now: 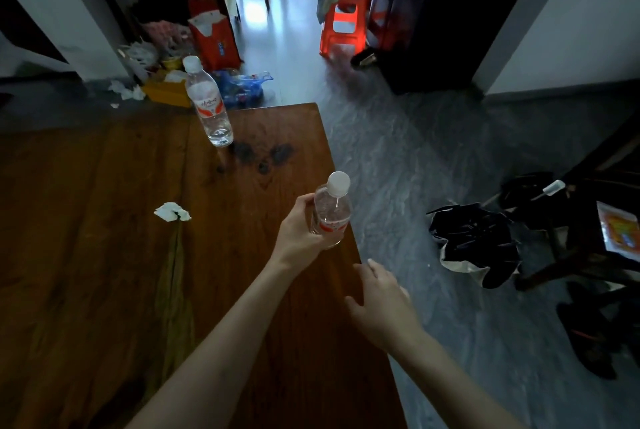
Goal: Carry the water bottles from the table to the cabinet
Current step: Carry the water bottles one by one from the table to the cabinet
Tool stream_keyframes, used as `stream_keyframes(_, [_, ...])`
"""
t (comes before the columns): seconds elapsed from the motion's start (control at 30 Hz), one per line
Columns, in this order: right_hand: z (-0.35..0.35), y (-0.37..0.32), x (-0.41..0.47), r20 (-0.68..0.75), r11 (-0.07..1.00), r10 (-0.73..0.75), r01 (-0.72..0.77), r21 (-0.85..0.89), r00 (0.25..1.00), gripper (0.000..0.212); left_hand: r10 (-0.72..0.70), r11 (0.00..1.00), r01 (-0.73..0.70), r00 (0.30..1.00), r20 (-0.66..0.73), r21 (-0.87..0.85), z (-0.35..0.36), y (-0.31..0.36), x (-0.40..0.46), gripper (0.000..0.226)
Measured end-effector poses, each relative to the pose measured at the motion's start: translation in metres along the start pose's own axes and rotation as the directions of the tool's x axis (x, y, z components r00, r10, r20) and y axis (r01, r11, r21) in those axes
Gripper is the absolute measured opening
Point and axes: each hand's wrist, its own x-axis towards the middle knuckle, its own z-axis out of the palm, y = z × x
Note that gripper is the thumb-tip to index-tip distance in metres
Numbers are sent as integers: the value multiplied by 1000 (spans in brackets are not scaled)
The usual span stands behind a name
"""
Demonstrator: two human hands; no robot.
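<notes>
My left hand [298,231] grips a clear water bottle [332,212] with a white cap and a red label, upright near the right edge of the brown wooden table [104,255]. A second water bottle [207,106] of the same kind stands upright near the table's far edge. My right hand [377,300] hovers at the table's right edge below the held bottle, fingers apart and holding nothing. No cabinet can be made out for sure.
A crumpled white tissue [172,212] lies on the table. Beyond it are floor clutter, an orange bag [214,40] and a red plastic stool [341,26] with cloth on top. A black bag [474,241] and a dark chair [595,238] stand to the right on the grey floor.
</notes>
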Motion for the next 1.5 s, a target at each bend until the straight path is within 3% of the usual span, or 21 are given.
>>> stream_keyframes(0.17, [-1, -1, -1, -3, 1000, -7, 7, 8, 1000, 69, 18, 1000, -18, 1000, 6, -22, 0, 2, 2, 80])
stream_keyframes(0.47, [-3, -3, -12, -28, 999, -29, 29, 26, 999, 68, 105, 983, -95, 993, -54, 154, -12, 6, -10, 68])
stream_keyframes(0.57, [-3, -3, -17, -10, 992, -39, 39, 116, 999, 67, 153, 974, -143, 987, -43, 173, -24, 14, -21, 66])
stream_keyframes(0.63, [-7, -6, -21, 40, 961, -38, 26, 277, 998, 63, 197, 967, -189, 980, -30, 169, -35, 28, -31, 65])
stream_keyframes(0.73, [-15, -13, -25, 184, 794, -34, -85, 602, 982, 53, 220, 972, -212, 973, -72, 103, -52, 48, -52, 67])
stream_keyframes(0.83, [-26, -24, -31, 348, 458, -12, -304, 836, 938, 31, 203, 979, -202, 968, -150, 19, -66, 63, -85, 69])
stream_keyframes(0.9, [-31, -30, -36, 419, 282, -23, -396, 874, 908, 26, 188, 982, -190, 968, -166, 2, -76, 69, -106, 66])
stream_keyframes(1.03, [-39, -44, -49, 532, 34, -152, -534, 845, 833, 40, 170, 985, -166, 969, -179, 36, -97, 84, -137, 57])
stream_keyframes(1.2, [-47, -69, -67, 533, -65, -281, -570, 819, 798, 52, 188, 982, -180, 958, -218, 59, -122, 102, -162, 60])
stream_keyframes(1.5, [-54, -103, -104, 458, -58, -335, -504, 862, 823, 55, 238, 970, -243, 949, -205, 2, -162, 128, -201, 64])
